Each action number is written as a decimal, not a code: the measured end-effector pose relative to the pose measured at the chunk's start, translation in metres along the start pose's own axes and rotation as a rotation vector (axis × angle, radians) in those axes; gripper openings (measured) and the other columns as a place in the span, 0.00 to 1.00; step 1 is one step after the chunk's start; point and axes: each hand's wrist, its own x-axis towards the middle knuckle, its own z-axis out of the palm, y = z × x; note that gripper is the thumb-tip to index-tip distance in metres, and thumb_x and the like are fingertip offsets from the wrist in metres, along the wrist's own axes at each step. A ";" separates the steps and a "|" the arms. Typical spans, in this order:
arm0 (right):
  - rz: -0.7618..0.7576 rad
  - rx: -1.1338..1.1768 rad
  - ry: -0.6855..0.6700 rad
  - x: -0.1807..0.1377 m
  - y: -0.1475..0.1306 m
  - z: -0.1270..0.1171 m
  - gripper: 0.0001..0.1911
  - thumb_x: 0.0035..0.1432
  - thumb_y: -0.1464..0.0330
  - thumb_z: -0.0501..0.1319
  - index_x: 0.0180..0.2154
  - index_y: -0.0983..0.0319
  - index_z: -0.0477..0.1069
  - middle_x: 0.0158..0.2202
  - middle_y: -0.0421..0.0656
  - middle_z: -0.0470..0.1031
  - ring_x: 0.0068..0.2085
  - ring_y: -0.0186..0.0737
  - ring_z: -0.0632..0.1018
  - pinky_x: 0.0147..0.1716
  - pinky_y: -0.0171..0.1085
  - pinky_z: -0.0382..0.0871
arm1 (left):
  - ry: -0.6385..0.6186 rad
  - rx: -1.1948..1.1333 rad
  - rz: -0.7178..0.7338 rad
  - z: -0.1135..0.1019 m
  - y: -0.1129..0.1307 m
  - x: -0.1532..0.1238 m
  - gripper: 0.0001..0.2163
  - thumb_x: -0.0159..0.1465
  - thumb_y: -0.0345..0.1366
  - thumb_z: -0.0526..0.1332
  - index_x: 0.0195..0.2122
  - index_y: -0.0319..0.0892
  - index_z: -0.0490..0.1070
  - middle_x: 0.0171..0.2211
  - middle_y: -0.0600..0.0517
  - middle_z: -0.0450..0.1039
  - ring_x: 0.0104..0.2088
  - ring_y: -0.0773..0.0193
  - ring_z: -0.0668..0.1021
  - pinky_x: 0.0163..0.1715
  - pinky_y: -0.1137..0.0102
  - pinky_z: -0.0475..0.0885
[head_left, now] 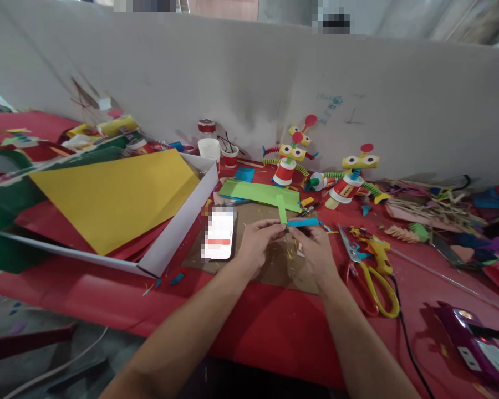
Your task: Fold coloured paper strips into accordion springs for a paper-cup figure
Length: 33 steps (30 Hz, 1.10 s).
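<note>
Right in front of us, low over the flat brown cardboard sheet (283, 269) on the red-covered bench (253, 327), our two hands come together at one spot. What matters is the crossing. The thin green paper strip (281, 209) runs straight away from us, its long axis pointing toward the back wall. The thin blue paper strip (303, 222) lies across it at roughly a right angle, heading off to the right. They overlap at their near ends, right at our fingertips.

Our left hand (260, 239) comes in from the left with thumb and fingers pinched on the foot of the green strip. Our right hand (315, 249) sits just beside it, palm down, fingers clamped on the inner end of the blue one. So both are grasping, neither is loose, and their fingertips nearly touch at the corner. The right hand is the nearer one to the blue strip's free length. The green one pokes up past the left fingers.

Both forearms angle inward, wrists fairly flat. Yellow-handled scissors (376, 282) lie near the right wrist, and a phone with a white screen (219, 233) lies just left of the left hand.
</note>
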 end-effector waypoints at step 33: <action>-0.081 -0.251 -0.320 0.012 -0.011 -0.026 0.07 0.48 0.63 0.65 0.30 0.59 0.73 0.27 0.39 0.73 0.31 0.36 0.72 0.32 0.35 0.64 | -0.143 0.242 -0.069 -0.004 0.017 -0.003 0.09 0.38 0.31 0.73 0.22 0.36 0.78 0.21 0.49 0.75 0.26 0.66 0.75 0.37 0.66 0.71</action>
